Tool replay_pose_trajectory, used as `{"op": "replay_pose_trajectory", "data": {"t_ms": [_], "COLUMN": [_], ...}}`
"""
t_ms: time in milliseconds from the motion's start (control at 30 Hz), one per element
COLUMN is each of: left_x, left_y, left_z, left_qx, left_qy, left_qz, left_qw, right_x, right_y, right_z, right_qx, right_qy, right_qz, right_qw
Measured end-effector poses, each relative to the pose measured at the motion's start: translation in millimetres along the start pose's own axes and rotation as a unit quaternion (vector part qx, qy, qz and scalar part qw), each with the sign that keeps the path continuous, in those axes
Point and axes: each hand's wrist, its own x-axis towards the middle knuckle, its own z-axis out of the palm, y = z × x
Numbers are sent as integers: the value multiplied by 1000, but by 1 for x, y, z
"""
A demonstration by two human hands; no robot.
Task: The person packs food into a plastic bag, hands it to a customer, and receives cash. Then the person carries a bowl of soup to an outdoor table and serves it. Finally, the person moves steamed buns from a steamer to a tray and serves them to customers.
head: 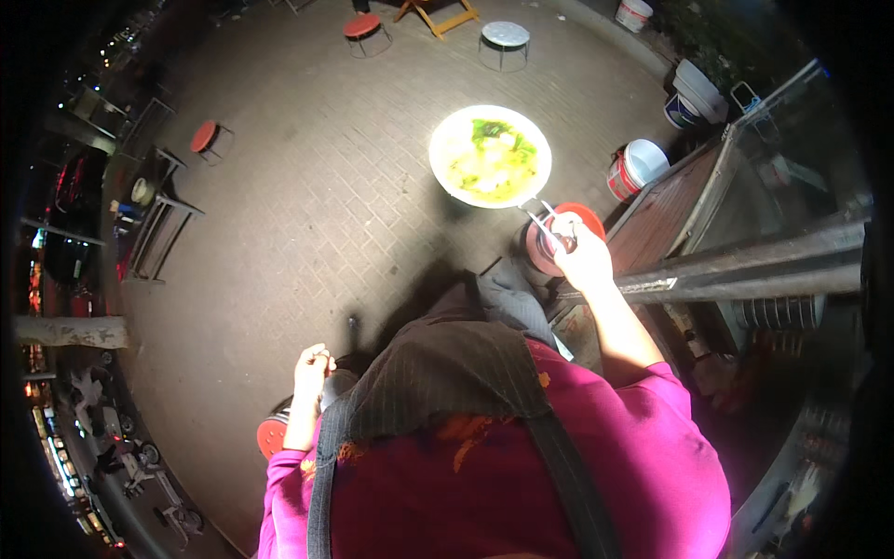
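Note:
My right hand (585, 257) grips the handles of metal tongs (541, 222), whose far end meets the rim of a round, pale bowl (441, 183). Yellowish soup with green leaves (492, 168) fills the bowl, partly washed out by bright light. Held out in front of me, the bowl is above the brick paving. Below my right hand is a red round thing (585, 211), perhaps stacked stools, partly covered by the hand. My left hand (314, 365) hangs at my side with its fingers curled and nothing visible in them. A red stool seat (271, 437) shows beside that wrist.
Ahead stand red stools (362, 26) (204, 136), a white-topped stool (506, 35) and a yellow wooden folding frame (440, 21). Buckets (644, 162) and a glazed cart with a metal rail (768, 269) line the right. Metal frames (164, 223) and parked scooters (143, 468) are at left.

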Motion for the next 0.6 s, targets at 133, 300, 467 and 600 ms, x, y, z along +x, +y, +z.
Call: {"op": "replay_pose_trajectory", "data": {"t_ms": [133, 300, 467, 600], "left_x": [51, 129, 261, 371], "left_y": [30, 88, 150, 175], "left_z": [-4, 24, 85, 155], "left_qx": [85, 75, 78, 179], "left_qy": [-66, -76, -166, -213], "left_qz": [-3, 28, 157, 191], "left_qw": [994, 994, 970, 942], "right_x": [32, 68, 99, 116], "right_y": [9, 23, 48, 68], "right_z": [35, 73, 128, 171], "right_qx": [-6, -22, 9, 13], "right_qy": [5, 57, 85, 120], "right_qz": [31, 46, 129, 171], "right_qw": [999, 997, 988, 978]}}
